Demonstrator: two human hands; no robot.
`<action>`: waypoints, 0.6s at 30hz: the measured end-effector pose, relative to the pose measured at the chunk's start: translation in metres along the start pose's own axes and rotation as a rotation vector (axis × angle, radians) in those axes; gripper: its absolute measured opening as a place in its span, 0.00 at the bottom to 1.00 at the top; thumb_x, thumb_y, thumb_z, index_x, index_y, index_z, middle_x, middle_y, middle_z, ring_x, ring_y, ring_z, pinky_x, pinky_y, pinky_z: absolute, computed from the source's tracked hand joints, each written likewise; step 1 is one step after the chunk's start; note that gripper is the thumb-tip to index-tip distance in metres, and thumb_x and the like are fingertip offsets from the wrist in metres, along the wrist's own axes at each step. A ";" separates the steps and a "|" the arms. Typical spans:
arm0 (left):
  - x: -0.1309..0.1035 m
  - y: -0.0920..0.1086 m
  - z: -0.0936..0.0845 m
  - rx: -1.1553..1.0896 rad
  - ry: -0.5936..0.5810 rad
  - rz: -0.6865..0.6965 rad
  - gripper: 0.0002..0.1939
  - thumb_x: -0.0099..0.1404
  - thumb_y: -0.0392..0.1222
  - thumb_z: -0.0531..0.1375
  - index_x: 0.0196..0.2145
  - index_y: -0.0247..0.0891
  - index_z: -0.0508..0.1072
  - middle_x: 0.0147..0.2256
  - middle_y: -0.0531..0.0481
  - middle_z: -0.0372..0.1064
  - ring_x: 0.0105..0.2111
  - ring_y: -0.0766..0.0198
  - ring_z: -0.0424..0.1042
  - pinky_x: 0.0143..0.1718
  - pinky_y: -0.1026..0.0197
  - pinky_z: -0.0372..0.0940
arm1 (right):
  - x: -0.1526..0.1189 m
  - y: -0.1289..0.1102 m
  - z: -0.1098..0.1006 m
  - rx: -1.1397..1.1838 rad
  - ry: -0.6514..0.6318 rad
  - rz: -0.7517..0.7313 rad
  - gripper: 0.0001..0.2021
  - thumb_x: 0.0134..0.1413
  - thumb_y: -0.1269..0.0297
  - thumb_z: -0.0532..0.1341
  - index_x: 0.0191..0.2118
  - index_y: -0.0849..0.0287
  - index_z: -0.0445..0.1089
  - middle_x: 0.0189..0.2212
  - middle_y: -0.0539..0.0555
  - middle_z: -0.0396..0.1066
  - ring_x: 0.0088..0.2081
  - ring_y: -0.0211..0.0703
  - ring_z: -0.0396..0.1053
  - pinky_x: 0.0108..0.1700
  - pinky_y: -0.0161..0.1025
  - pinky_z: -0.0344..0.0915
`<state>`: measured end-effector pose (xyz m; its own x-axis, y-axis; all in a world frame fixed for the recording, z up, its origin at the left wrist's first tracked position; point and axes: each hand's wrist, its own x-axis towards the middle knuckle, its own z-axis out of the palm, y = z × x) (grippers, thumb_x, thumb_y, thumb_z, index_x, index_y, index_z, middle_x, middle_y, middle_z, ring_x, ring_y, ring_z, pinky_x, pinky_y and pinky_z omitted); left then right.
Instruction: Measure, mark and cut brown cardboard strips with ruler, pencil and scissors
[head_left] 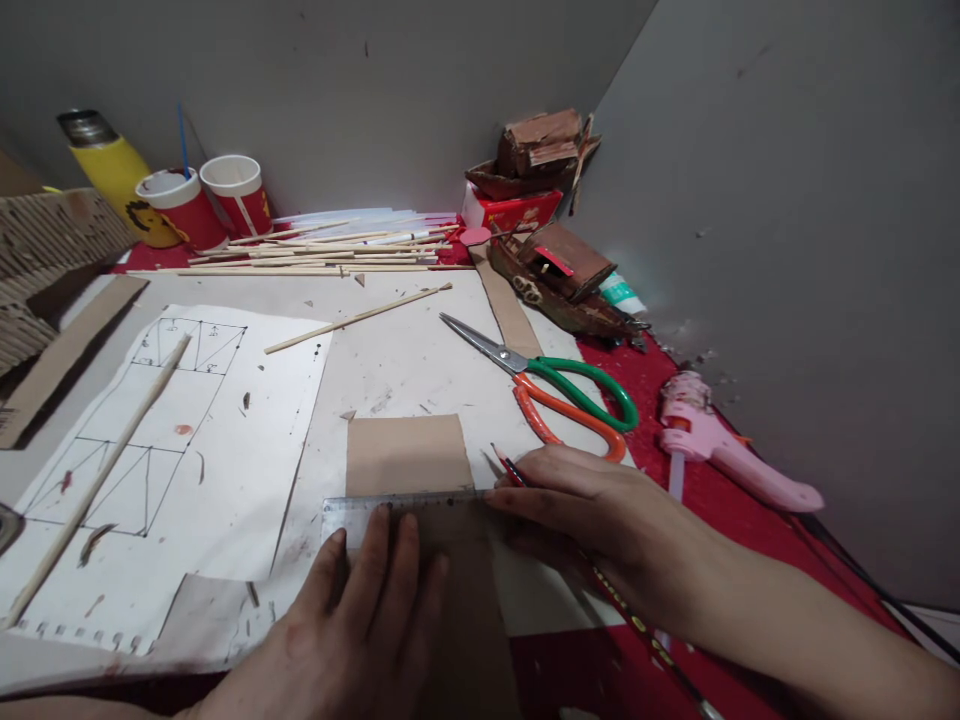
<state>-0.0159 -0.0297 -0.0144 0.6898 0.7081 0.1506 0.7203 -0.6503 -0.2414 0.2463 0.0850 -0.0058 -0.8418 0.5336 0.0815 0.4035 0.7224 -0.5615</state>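
Note:
A strip of brown cardboard (406,453) lies on the pale work sheet in front of me, with a clear ruler (431,503) across it. My left hand (360,610) rests on the ruler and the cardboard, its fingers stretched out and pressing down. Between the fingers of my right hand (600,500) is a dark pencil (619,600), its sharpened tip pointing up and left, away from the cardboard's surface. The fingertips of this hand are at the ruler's right end. Just beyond it lie scissors (517,362) with one green and one orange handle, blades apart.
Left is a paper with a pencil-drawn truss plan (255,430), crossed by a wooden stick (124,440). Sticks (322,255), paper cups (231,178) and a yellow bottle (112,170) stand behind. Two brown model boats (574,262) and a pink glue gun (720,450) occupy the right.

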 end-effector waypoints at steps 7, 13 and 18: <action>0.000 0.008 0.000 0.004 -0.038 -0.060 0.20 0.74 0.43 0.48 0.58 0.40 0.68 0.57 0.42 0.69 0.59 0.47 0.63 0.52 0.47 0.58 | 0.000 0.000 0.000 0.004 0.002 0.002 0.09 0.68 0.69 0.56 0.47 0.57 0.73 0.33 0.55 0.69 0.35 0.43 0.65 0.34 0.38 0.57; -0.001 0.004 0.003 0.002 -0.007 -0.015 0.21 0.73 0.45 0.48 0.58 0.40 0.69 0.56 0.41 0.70 0.58 0.46 0.63 0.51 0.47 0.58 | 0.000 0.000 0.001 -0.014 -0.006 -0.007 0.09 0.69 0.68 0.55 0.49 0.57 0.72 0.33 0.55 0.68 0.36 0.43 0.64 0.35 0.39 0.57; -0.001 0.008 0.003 -0.017 -0.021 -0.057 0.20 0.72 0.45 0.51 0.58 0.41 0.70 0.57 0.41 0.70 0.59 0.46 0.62 0.52 0.46 0.58 | 0.001 0.001 0.001 -0.008 0.007 -0.018 0.10 0.69 0.69 0.55 0.49 0.57 0.72 0.33 0.55 0.68 0.36 0.43 0.64 0.35 0.38 0.58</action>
<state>-0.0111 -0.0343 -0.0193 0.6460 0.7498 0.1431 0.7597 -0.6132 -0.2164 0.2455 0.0862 -0.0071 -0.8464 0.5236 0.0972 0.3912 0.7352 -0.5536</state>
